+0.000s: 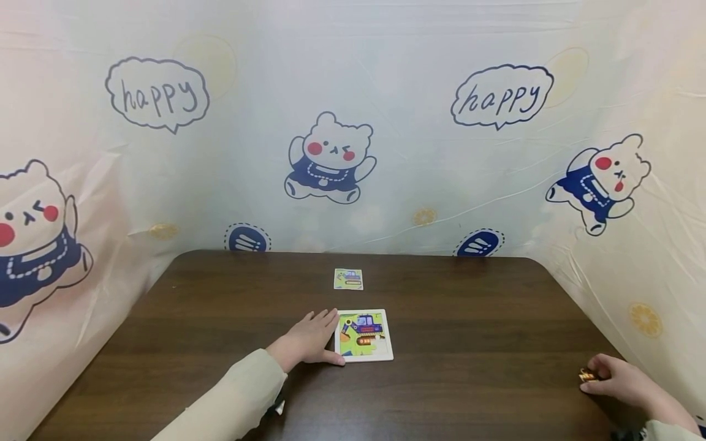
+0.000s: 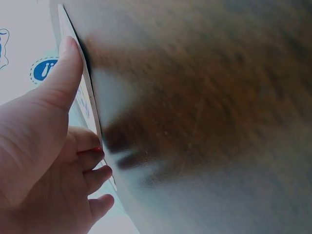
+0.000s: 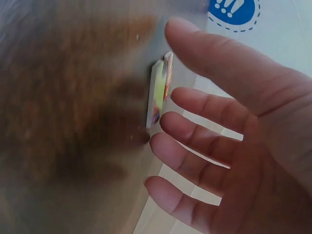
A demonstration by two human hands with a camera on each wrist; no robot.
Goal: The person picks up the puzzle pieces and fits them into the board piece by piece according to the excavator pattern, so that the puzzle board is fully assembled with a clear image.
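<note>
A jigsaw puzzle (image 1: 361,324) with a blue excavator on a green ground lies in a white square frame (image 1: 389,343). A pale patch shows at the picture's lower right. My left hand (image 1: 311,338) rests at the frame's left side, fingers extended near the upper corner and thumb at the lower one. At the table's right edge, my right hand (image 1: 623,380) reaches around small puzzle pieces (image 1: 588,376). In the right wrist view, two pieces (image 3: 157,92) lie close together between the spread thumb and the loosely bent fingers; the thumb looks apart from them.
A small square card (image 1: 349,279) with a similar excavator picture lies behind the frame. The dark wooden table (image 1: 469,318) has rounded far corners. A curtain (image 1: 408,165) printed with cartoon bears surrounds it at the back and sides.
</note>
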